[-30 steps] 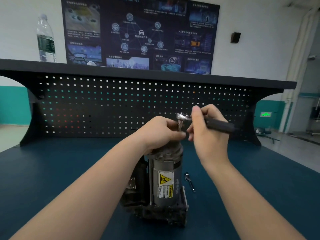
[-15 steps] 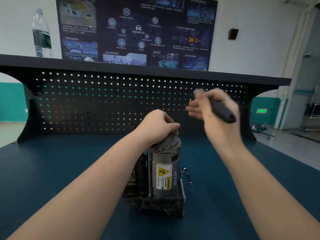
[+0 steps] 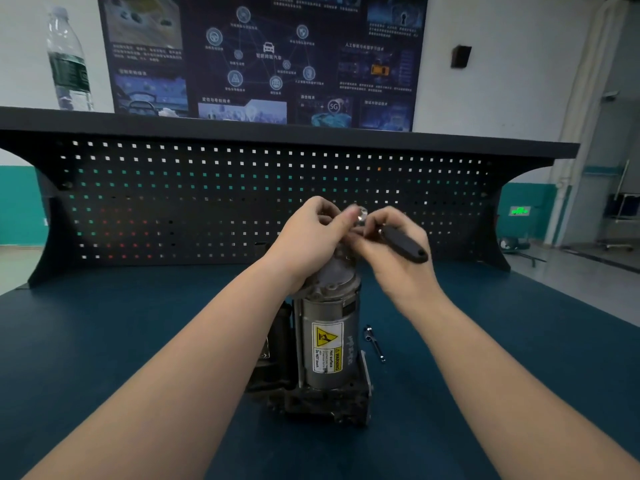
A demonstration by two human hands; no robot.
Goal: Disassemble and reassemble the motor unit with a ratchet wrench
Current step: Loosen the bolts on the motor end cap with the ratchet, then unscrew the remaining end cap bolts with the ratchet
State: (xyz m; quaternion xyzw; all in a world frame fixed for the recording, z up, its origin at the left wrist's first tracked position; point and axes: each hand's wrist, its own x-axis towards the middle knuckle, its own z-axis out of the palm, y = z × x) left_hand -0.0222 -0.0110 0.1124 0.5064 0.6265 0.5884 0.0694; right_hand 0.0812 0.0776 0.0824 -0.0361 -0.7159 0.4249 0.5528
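The motor (image 3: 329, 344) stands upright near the middle of the blue table (image 3: 104, 341), a grey metal cylinder seated in a darker, grimy block at its foot, with a yellow and white hot-surface warning sticker (image 3: 327, 346) facing the camera. Its rounded cap is partly covered by the left hand (image 3: 308, 240), which comes in from 7 o'clock with its fingers curled over the top of the unit; whether they pinch the shiny head of the wrench (image 3: 388, 237) is too blurred to tell. The right hand (image 3: 388, 251), reaching in from 5 o'clock, grips that wrench, whose black handle sticks out toward 4 o'clock from the hand while its bright metal head sits above the motor's top, between the two hands. On the table just beside the motor, at its 3 o'clock, lies a small metal bolt (image 3: 374, 342). Behind stands a black pegboard (image 3: 207, 202) under a shelf, and a clear water bottle (image 3: 67, 64) with a green label stands on that shelf at 10 o'clock, its contents hard to judge.
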